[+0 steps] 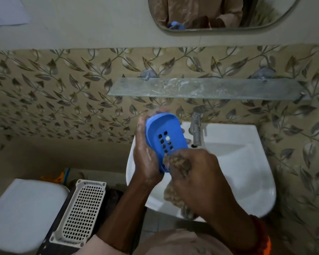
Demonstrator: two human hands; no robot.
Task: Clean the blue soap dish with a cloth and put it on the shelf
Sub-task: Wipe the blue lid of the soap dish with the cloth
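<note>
My left hand point(145, 155) grips the blue soap dish point(164, 133) from its left side and back, holding it tilted over the left part of the sink. The dish is oval with a patch of small square drain holes in its middle. My right hand point(195, 173) is closed on a brown cloth point(177, 163) and presses it against the dish's lower end. More of the cloth hangs below that hand. The glass shelf point(206, 88) is fixed to the wall above the dish and has white smears on it.
A white sink point(243, 159) with a metal tap point(196, 126) lies below the hands. A white toilet cistern lid point(24, 210) and a white perforated basket point(81, 212) stand at the lower left. A mirror point(221, 13) hangs above the shelf on the leaf-patterned tiled wall.
</note>
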